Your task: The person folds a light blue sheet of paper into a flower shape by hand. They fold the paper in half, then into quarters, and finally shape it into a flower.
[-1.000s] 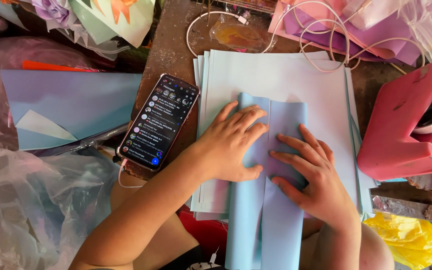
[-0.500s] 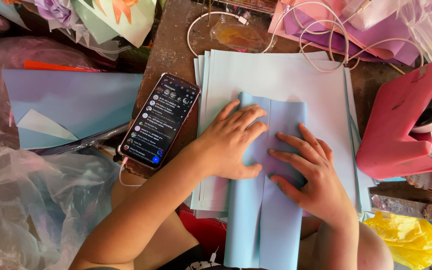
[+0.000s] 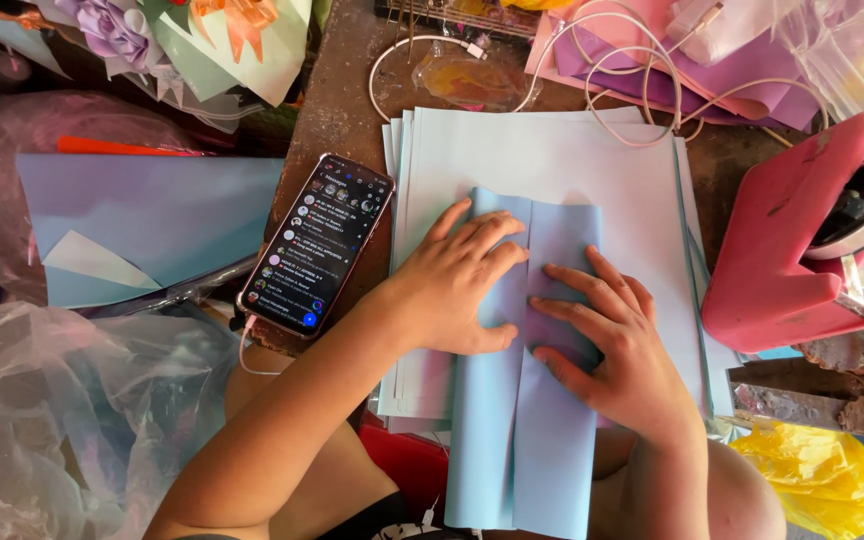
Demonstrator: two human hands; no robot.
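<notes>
A light blue paper sheet, folded so its two long edges meet down the middle, lies on a stack of light blue sheets. My left hand lies flat on the left flap, fingers spread and pointing to the centre seam. On the right flap my right hand presses down flat, fingertips at the same seam. Neither hand grips anything. The folded sheet hangs over the table's near edge above my lap.
A lit phone lies left of the stack, on a cable. A large red tape dispenser stands at the right, with white cables and pink sheets behind. Clear plastic bags lie at left, a yellow bag at lower right.
</notes>
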